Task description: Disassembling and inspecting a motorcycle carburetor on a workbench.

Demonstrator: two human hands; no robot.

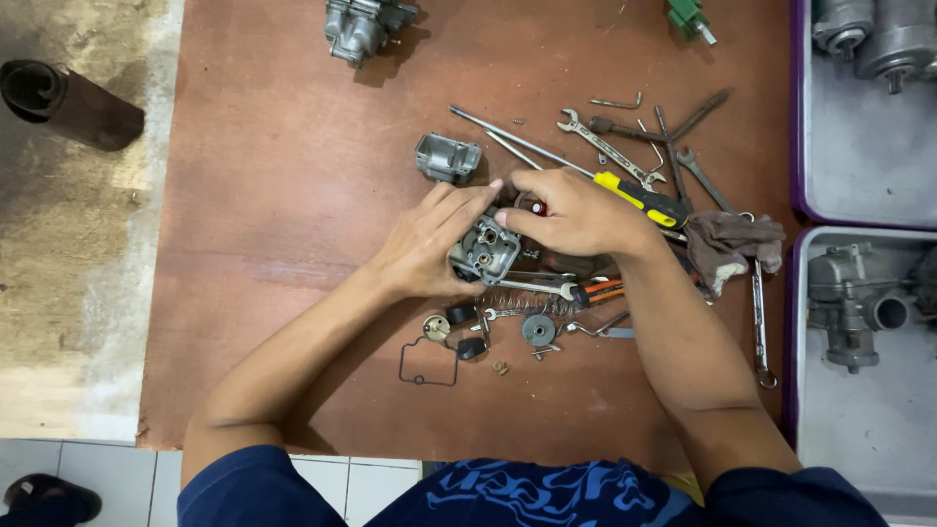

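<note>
Near board's (273, 293) front edge: black gasket ring (427, 362). Mid-board: carburettor body (485, 248), cupped from the left by left hand (429, 244), fingers curled; right hand (576, 212) arched over, fingertips pinched on its top. Beyond: float bowl (447, 157), spanners (610, 148).

Both bare forearms reach forward and angle inward, elbows wide; the left hand (429, 244) curls palm-inward, fingers bent (thumb side up); the right hand (576, 213) lies knuckles-up, its fingertips meeting the left's.
</note>
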